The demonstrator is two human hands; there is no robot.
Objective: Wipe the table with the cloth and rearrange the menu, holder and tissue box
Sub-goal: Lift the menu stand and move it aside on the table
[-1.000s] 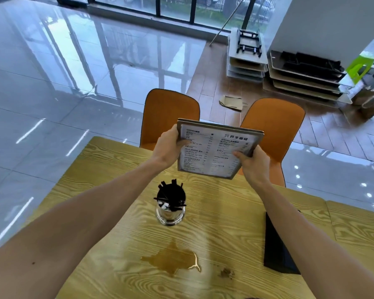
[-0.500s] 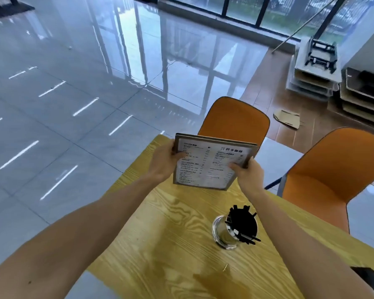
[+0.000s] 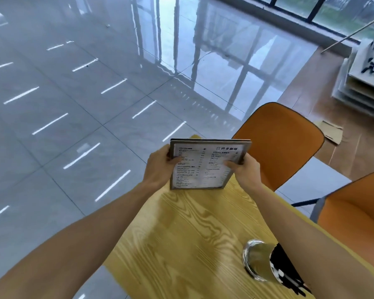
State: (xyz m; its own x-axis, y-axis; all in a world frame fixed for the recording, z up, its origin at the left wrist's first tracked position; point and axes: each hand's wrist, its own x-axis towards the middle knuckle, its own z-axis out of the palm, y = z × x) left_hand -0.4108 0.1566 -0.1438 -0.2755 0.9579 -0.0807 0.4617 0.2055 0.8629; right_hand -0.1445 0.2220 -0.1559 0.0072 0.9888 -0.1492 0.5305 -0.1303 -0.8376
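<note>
A framed white menu (image 3: 205, 165) with black print is held upright over the far left corner of the yellow wooden table (image 3: 181, 244). My left hand (image 3: 160, 167) grips its left edge and my right hand (image 3: 245, 171) grips its right edge, thumbs on the printed face. A shiny metal holder (image 3: 258, 258) with black sticks in it stands on the table at the lower right, partly behind my right forearm. No cloth or tissue box is in view.
Two orange chairs (image 3: 276, 143) (image 3: 354, 212) stand along the table's far right side. Glossy grey floor tiles (image 3: 73, 104) stretch to the left. Stacked trays (image 3: 363, 83) and a piece of cardboard (image 3: 330, 130) lie on the brown floor at the right.
The view has swung left and the menu has travelled with both hands toward the table's far left corner. The holder now sits at the lower right; the spill and dark box have left the view.
</note>
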